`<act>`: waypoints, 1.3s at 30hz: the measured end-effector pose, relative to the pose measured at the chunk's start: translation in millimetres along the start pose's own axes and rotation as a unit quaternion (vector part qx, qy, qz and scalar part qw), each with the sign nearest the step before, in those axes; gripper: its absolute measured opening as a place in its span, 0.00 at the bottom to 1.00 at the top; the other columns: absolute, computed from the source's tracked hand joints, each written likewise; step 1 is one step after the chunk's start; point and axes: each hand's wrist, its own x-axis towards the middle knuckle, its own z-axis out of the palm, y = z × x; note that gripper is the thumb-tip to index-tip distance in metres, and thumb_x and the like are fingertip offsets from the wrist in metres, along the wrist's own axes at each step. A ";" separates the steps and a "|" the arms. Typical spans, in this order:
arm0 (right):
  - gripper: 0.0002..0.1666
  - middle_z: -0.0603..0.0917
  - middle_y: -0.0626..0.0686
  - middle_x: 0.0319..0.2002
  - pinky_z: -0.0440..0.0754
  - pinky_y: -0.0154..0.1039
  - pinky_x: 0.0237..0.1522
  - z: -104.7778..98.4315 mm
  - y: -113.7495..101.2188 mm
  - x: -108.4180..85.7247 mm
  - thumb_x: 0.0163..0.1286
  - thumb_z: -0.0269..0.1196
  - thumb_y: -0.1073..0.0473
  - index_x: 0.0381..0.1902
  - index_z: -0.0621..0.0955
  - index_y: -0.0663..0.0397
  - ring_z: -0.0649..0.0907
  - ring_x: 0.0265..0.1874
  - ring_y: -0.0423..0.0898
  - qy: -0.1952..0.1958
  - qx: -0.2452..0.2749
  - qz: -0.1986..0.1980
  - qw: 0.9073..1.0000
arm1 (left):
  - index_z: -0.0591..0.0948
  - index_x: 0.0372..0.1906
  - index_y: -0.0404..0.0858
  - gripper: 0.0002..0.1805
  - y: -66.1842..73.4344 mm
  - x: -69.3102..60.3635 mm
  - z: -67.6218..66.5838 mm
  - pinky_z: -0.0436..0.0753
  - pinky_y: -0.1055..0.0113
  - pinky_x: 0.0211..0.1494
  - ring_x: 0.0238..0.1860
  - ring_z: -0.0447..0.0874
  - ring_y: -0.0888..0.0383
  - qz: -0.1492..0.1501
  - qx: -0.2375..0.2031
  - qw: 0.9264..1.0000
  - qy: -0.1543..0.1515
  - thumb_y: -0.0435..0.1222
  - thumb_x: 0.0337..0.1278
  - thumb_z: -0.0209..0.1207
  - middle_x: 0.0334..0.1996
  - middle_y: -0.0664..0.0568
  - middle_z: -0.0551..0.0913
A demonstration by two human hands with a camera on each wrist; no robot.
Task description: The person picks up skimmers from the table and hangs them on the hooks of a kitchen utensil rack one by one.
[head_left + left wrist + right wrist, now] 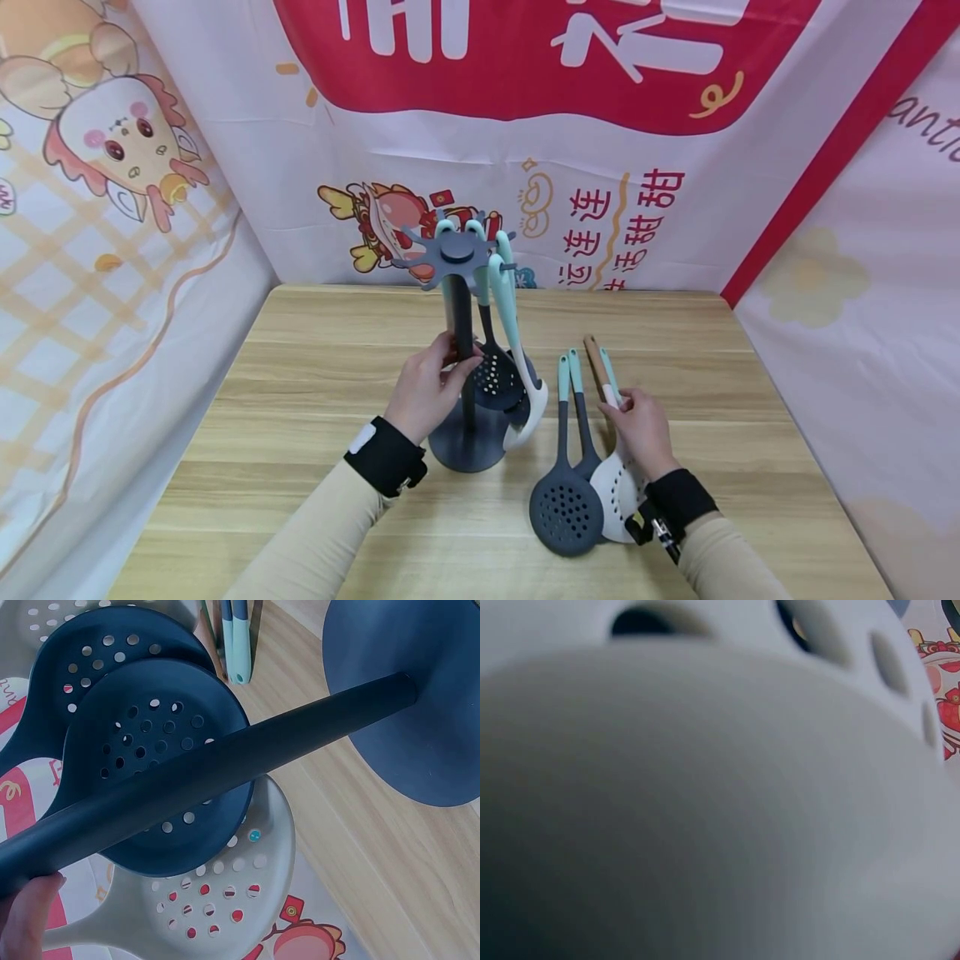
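A dark utensil stand [468,392], with a round base and a hooked top, stands on the table. My left hand [427,387] grips its pole, with the thumb at the pole's edge in the left wrist view. On its right side hang mint-handled utensils, among them a dark skimmer [498,377] and a white one [217,900]. My right hand [643,429] pinches the neck of a white skimmer [617,496] lying on the table; its wooden handle [596,358] seems to belong to it. A blurred white surface with holes fills most of the right wrist view.
Beside the white skimmer lies a dark perforated skimmer [566,510] with a mint handle. Another dark utensil [587,454] lies partly under it. A further mint handle [609,371] shows behind the wooden one. Printed cloth [480,142] hangs behind the wooden table [315,358].
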 end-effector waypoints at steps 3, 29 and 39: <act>0.32 0.80 0.60 0.37 0.72 0.34 0.26 -0.7 -0.4 -0.9 0.68 0.65 0.53 0.62 0.74 0.71 0.77 0.29 0.48 -0.007 -0.011 0.003 1.000 | 0.77 0.52 0.32 0.12 0.5 -0.1 -0.1 0.87 0.60 0.47 0.48 0.89 0.49 0.001 0.003 1.000 0.000 0.33 0.68 0.58 0.44 0.44 0.87; 0.21 0.82 0.66 0.41 0.79 0.37 0.29 -5.2 -0.3 0.2 0.70 0.62 0.59 0.54 0.78 0.71 0.81 0.34 0.52 -0.073 -0.039 0.021 0.996 | 0.77 0.52 0.34 0.12 1.5 0.0 0.2 0.88 0.61 0.46 0.47 0.89 0.49 0.008 0.013 1.000 0.004 0.34 0.68 0.59 0.43 0.45 0.87; 0.16 0.81 0.60 0.34 0.75 0.34 0.27 -6.7 1.6 -1.6 0.71 0.59 0.60 0.48 0.81 0.69 0.78 0.29 0.48 -0.073 -0.015 0.023 0.997 | 0.77 0.52 0.32 0.13 0.8 0.4 -0.4 0.87 0.60 0.46 0.47 0.89 0.49 0.008 0.014 1.000 -0.001 0.34 0.67 0.59 0.43 0.44 0.87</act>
